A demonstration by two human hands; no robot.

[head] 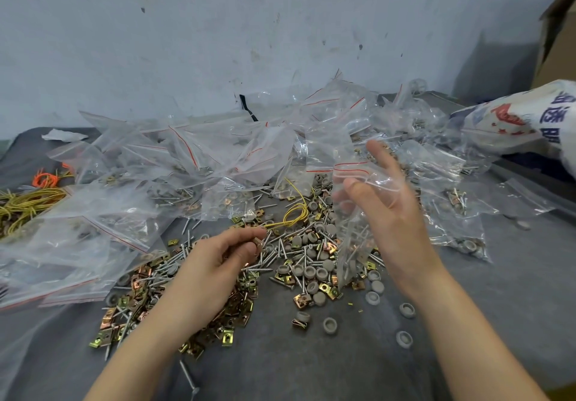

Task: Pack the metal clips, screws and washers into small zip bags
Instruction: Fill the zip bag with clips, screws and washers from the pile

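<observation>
Nearest us, at six o'clock, lies the grey surface [305, 366], with a single screw [188, 375] loose at seven o'clock beside the left forearm. Just past it the heap begins. Brass-coloured metal clips [237, 310] lie around and under the left wrist. Grey washers [321, 273] (cup-shaped, several strayed toward five o'clock) and screws [282, 246] are mixed together toward the centre.

Our left hand [218, 257] hovers over the heap just left of centre, thumb and forefinger curled and pinching one metal clip [258, 241]. Our right hand [386, 213], at three o'clock from the left one, is raised higher. Its thumb and fingers hold a clear zip bag [352, 235] near the red-striped mouth, the forefinger pointing upward. The bag hangs down over the heap with screws showing inside it.

A yellow wire loop [294, 213] lies on the heap between the hands. Behind it, packed bags [103, 229] are piled from nine o'clock round to two o'clock, many with hardware inside. At nine o'clock lies a tangle of yellow and orange wires [31, 198]. At two o'clock we see a white printed sack [523, 120], with a cardboard box [558, 36] above it. The scuffed pale wall [249, 26] fills twelve o'clock.
</observation>
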